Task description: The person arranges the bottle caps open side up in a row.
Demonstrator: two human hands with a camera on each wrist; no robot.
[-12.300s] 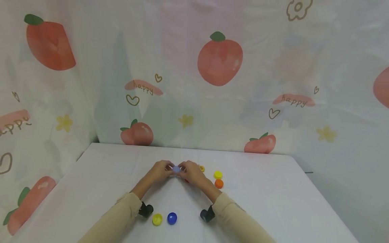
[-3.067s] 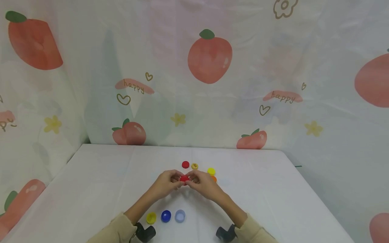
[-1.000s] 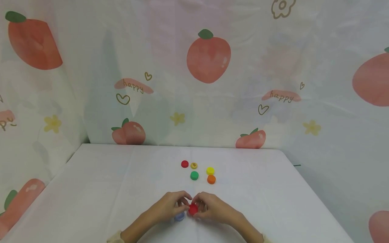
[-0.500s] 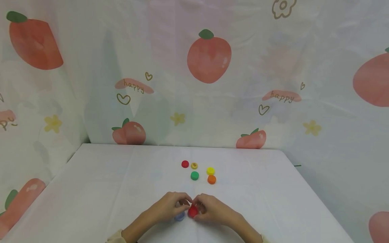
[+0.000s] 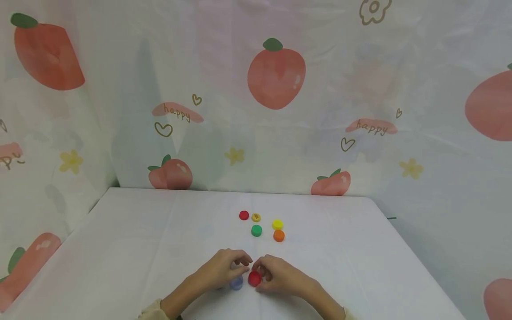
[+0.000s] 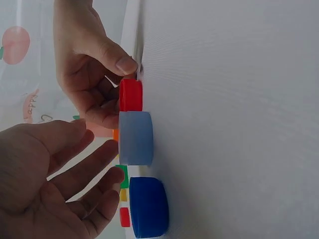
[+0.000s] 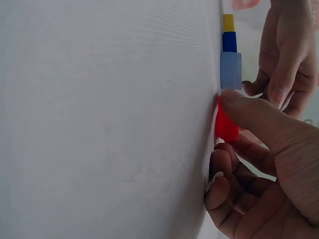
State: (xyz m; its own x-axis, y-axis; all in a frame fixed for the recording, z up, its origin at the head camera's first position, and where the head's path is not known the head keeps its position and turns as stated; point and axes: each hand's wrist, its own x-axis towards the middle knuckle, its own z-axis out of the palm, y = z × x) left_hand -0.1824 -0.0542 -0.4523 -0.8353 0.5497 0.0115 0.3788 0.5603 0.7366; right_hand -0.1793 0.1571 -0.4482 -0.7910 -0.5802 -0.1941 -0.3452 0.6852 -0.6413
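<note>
In the head view my right hand [image 5: 282,275] is at a red bottle cap [image 5: 254,278] on the table. The right wrist view shows its thumb on one side of the red cap [image 7: 227,121] and a finger on the other, pinching it. My left hand [image 5: 220,269] is apart from that cap, its fingers loosely bent with nothing between them. Beneath the left fingertips sits a light blue cap [image 5: 236,283]. In the left wrist view this light blue cap [image 6: 135,138] stands between the red cap and a dark blue cap [image 6: 149,206].
Farther back on the white table [image 5: 160,231] lie a second red cap [image 5: 244,215], a dull yellow cap [image 5: 256,217], a green cap [image 5: 256,230], a bright yellow cap [image 5: 278,225] and an orange cap [image 5: 278,235]. Another yellow cap [image 7: 228,23] stands beyond the dark blue one.
Both hands brought the red cap toward the near edge, setting it beside the light blue cap. The left hand has since let go and drawn slightly away; the green cap has come into view.
</note>
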